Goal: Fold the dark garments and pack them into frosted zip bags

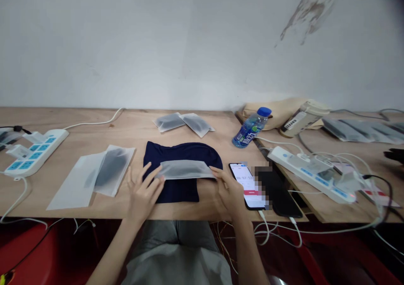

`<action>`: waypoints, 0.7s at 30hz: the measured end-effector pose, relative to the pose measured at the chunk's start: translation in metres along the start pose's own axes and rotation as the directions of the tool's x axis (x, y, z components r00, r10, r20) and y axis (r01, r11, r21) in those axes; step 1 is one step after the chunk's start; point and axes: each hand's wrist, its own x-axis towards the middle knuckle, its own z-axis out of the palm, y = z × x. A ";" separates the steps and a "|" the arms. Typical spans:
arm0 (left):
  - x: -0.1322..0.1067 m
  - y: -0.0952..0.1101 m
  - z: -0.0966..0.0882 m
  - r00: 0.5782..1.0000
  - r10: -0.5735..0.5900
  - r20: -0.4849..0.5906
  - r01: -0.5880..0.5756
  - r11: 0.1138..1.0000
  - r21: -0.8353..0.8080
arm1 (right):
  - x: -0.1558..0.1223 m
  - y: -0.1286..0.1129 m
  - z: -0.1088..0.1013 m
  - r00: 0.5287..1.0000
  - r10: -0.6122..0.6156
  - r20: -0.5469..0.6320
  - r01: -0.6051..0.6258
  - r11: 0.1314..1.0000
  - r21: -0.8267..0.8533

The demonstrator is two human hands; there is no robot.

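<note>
Now, left hand point(143, 192) open on navy cloth point(176, 191), right hand point(229, 192) open on bag point(184, 169), phone point(250, 185) timer 00:07

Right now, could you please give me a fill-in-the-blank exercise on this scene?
The left hand and right hand rest at the ends of a frosted pouch lying across a ___ cloth.
The phone lies beside the ___ hand.
The bottle has a ___ cap.
Missing words: navy; right; blue.

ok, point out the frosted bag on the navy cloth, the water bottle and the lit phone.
frosted bag point(186, 170): head view, middle of its flat face.
water bottle point(250, 133): head view, on the label.
lit phone point(250, 183): head view, centre of the screen.
</note>
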 end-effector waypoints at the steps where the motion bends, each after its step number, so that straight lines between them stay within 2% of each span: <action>1: -0.005 -0.007 -0.003 1.000 -0.011 -0.004 0.011 1.000 0.014 | 0.000 0.005 -0.002 1.000 0.016 -0.012 -0.016 1.000 0.002; 4: -0.022 -0.021 -0.008 0.999 -0.007 0.053 0.008 1.000 -0.018 | -0.004 0.017 -0.006 0.996 0.046 0.079 -0.047 0.999 0.007; 7: -0.035 -0.021 -0.011 0.984 0.017 0.179 0.002 0.994 -0.109 | -0.011 0.019 -0.002 0.978 0.144 0.149 -0.149 0.989 0.024; 11: -0.036 -0.006 -0.007 0.961 0.003 0.275 0.052 0.979 -0.196 | -0.017 0.011 0.014 0.964 0.265 0.029 -0.264 0.964 -0.029; 15: -0.013 0.016 0.016 0.955 -0.022 0.297 0.075 0.983 -0.166 | -0.012 0.004 0.034 0.931 0.364 0.001 -0.364 0.931 0.035; 18: 0.005 0.030 0.041 0.945 -0.006 0.327 0.044 0.993 -0.110 | -0.004 0.000 0.041 0.897 0.432 0.097 -0.442 0.887 0.134; 21: 0.008 0.037 0.060 0.944 0.004 0.331 0.024 0.996 -0.080 | 0.001 -0.006 0.043 0.897 0.414 0.153 -0.439 0.873 0.212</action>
